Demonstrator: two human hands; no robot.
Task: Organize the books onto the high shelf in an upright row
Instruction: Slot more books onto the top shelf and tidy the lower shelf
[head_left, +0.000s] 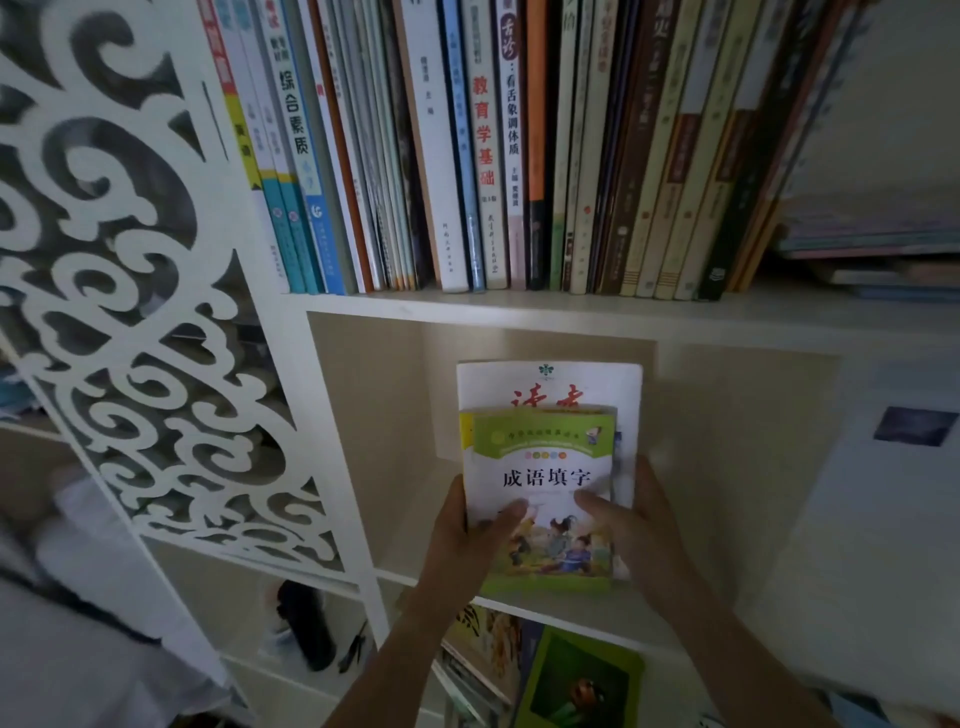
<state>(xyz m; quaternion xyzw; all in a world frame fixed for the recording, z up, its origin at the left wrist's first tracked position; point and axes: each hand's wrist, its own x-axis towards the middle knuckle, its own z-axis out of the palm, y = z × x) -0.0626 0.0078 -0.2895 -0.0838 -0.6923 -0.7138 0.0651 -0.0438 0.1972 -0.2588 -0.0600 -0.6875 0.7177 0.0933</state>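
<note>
Both hands hold two stacked books in front of the open cubby just below the high shelf (571, 306). The green book (540, 499) (cover toward the camera) stands long axis vertical, title upright, over a larger white book (550, 384). The left hand (467, 540) and right hand (634, 525) grip opposite edges, thumbs pressed on the cover.

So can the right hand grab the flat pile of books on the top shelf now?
Probably not yet. The right hand and the left hand both grip the green book and the white book behind it. The flat pile lies uncovered beside the upright row.
</note>
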